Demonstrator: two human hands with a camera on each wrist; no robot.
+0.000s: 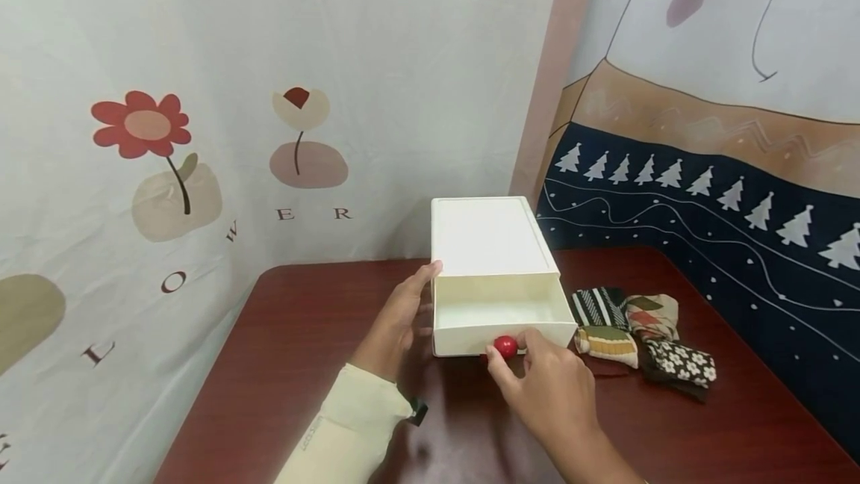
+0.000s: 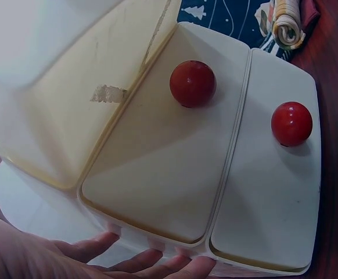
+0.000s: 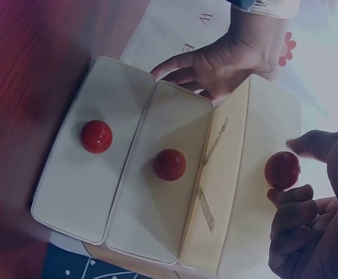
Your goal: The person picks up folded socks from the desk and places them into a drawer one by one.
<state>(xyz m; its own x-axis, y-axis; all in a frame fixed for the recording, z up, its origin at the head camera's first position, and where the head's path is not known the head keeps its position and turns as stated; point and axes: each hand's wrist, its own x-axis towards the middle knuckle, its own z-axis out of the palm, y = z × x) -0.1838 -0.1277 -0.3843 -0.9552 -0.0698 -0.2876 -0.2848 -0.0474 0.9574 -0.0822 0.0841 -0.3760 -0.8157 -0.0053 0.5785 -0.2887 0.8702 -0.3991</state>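
The right hand (image 1: 554, 383) pinches the red knob (image 1: 506, 346) of the pulled-out top drawer (image 1: 463, 340), which hides the lower drawers (image 2: 163, 157) from the head view. The left hand (image 1: 402, 312), fingers extended, touches the white cabinet (image 1: 493, 237) beside patterned cloth bundles (image 1: 648, 323).

"LOWER" lettering (image 1: 231, 231) on white backdrop (image 1: 416, 95)

Homelike corner; flower-printed curtain (image 1: 416, 58) (slightly wrinkled); dark-red table (image 1: 309, 342); folded socks (image 1: 652, 317)
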